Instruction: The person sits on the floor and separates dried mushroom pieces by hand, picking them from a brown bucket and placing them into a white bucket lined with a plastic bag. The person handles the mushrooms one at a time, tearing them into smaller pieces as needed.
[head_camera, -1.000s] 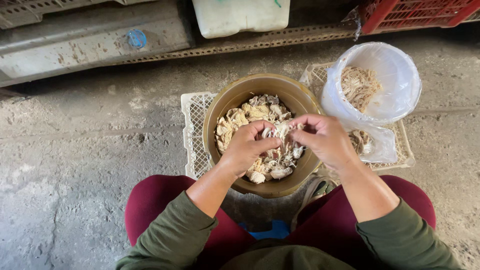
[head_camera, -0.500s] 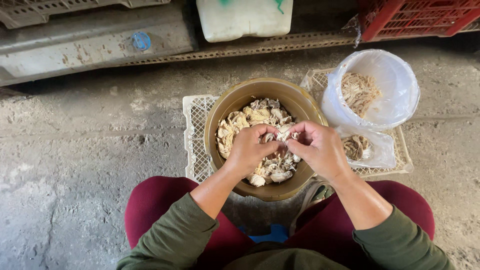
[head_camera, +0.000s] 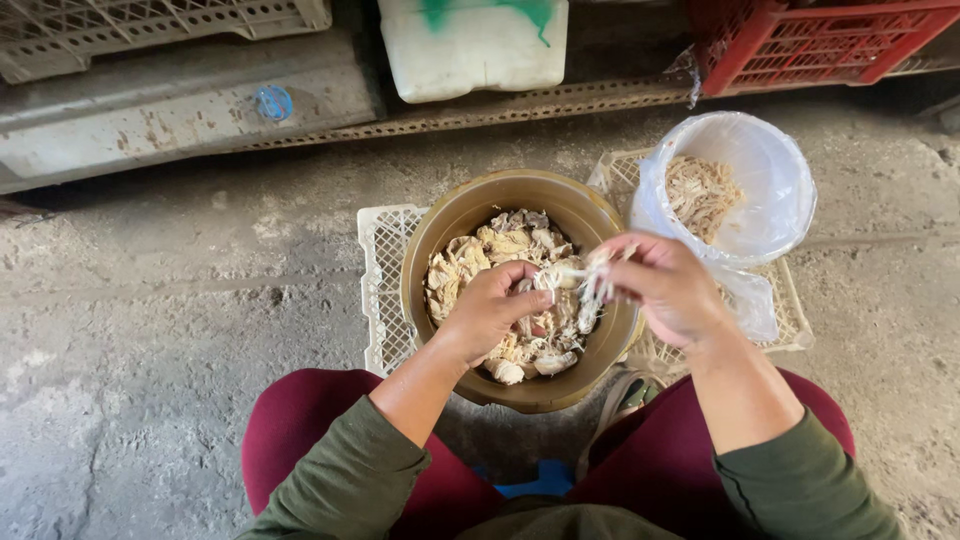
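Now hands (head_camera: 585, 290) farther right, strands (head_camera: 585, 280) taut.

A red crate (head_camera: 820, 40) and white jerrycan (head_camera: 470, 45) stand behind.

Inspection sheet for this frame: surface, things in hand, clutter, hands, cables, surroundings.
Surface: rough concrete floor, stained and cracked.
Things in hand: brown bowl of pale shredded pieces, standing on a white crate; a stringy strip is held over the bowl between both hands.
Clutter: bag-lined bucket with shreds inside, to the right of the bowl on a second crate.
Hands: left hand and right hand both pinch the strip with their fingers.
Cables: nothing seen.
Surroundings: white jug, red crate, grey metal ledge with a blue cap; the person's maroon knees flank the bowl.
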